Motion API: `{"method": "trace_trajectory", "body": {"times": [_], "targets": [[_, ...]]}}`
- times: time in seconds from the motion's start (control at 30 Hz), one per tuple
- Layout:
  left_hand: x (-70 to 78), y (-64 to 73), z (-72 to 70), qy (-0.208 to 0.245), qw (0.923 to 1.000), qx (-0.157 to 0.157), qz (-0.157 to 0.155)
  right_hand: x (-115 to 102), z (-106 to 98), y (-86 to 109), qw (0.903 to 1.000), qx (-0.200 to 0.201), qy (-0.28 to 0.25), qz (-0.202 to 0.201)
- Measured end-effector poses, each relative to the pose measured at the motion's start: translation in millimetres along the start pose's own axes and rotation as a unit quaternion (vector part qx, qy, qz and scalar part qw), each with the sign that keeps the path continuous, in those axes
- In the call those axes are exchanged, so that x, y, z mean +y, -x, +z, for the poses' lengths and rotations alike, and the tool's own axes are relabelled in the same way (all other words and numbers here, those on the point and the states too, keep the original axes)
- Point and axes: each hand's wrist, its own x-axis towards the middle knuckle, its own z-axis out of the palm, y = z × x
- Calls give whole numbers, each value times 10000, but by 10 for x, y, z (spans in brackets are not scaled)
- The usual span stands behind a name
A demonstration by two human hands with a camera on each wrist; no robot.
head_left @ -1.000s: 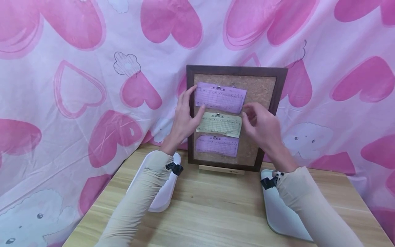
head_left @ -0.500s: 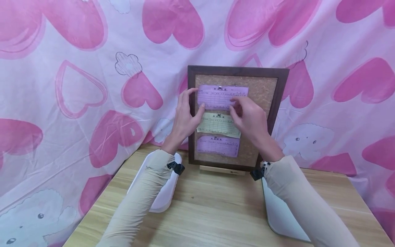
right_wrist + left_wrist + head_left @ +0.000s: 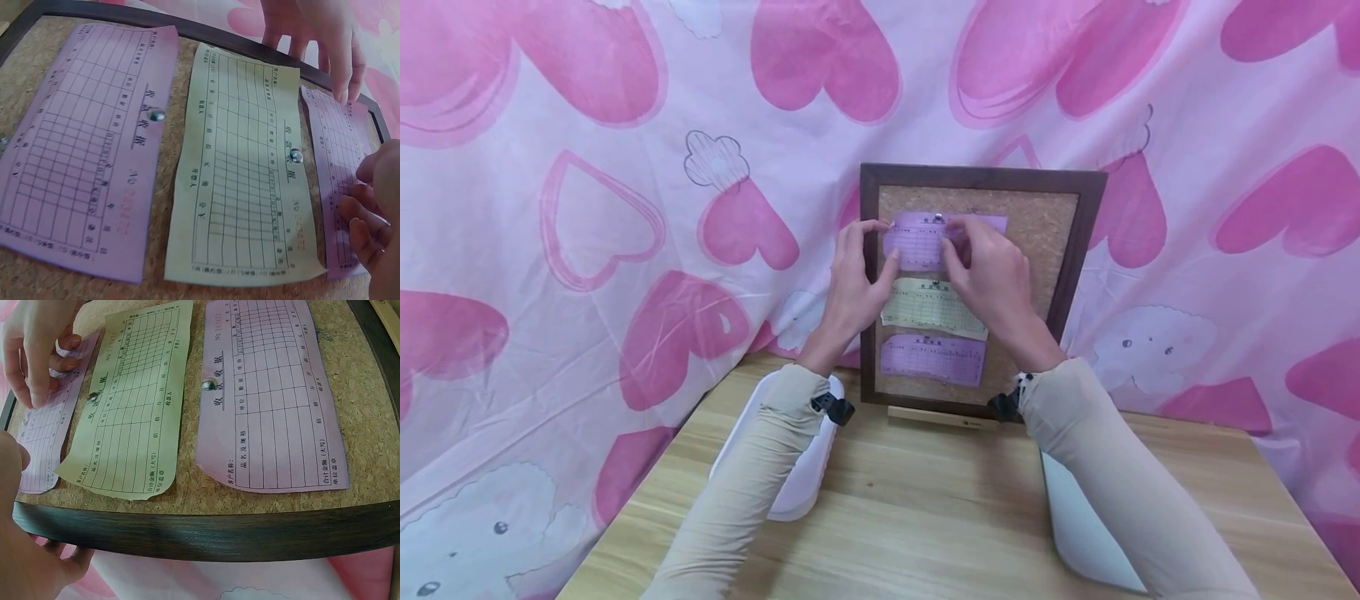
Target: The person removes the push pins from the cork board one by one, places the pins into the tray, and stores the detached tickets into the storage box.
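Three printed receipt slips are pinned to a framed cork board [image 3: 1045, 250]: a top purple slip [image 3: 913, 246], a middle pale green slip [image 3: 925, 308] and a bottom purple slip [image 3: 931, 360]. At the board's left edge, my left hand [image 3: 853, 283] holds the frame. Some of its fingers go behind the frame, while thumb and index tips lie by the top slip's left end. My right hand [image 3: 992, 271] lies over that slip's right half, fingers loosely bent, fingertips near its pin [image 3: 937, 217]. Nothing shows between them. In the right wrist view, silvery pins [image 3: 156, 114] fasten the other slips.
The board stands on a light wooden base [image 3: 942, 417] at the back of a wood-grain table [image 3: 917, 508]. A white tray [image 3: 797, 492] is left, partly under my left arm. A pale grey-blue tray [image 3: 1086, 517] is right, partly under my right arm. Behind hangs heart-patterned cloth [image 3: 602, 217].
My right hand has slid left from the top purple slip's right edge across its face, toward the pin. That slip looks less tilted and flatter. The left hand has stayed in place.
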Motion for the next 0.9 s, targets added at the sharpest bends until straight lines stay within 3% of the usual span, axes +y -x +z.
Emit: {"method": "trace_trajectory", "body": {"times": [0.23, 0.57, 0.9], "targets": [[-20, 5, 14, 1, 9999, 29, -98, -31, 62, -88, 9994, 337, -91, 17], [-28, 23, 7, -66, 9998, 79, -154, -61, 107, -140, 9985, 522, -146, 80], [-33, 9, 54, -57, 9990, 437, -54, -79, 130, -152, 9979, 644, -70, -7]]}}
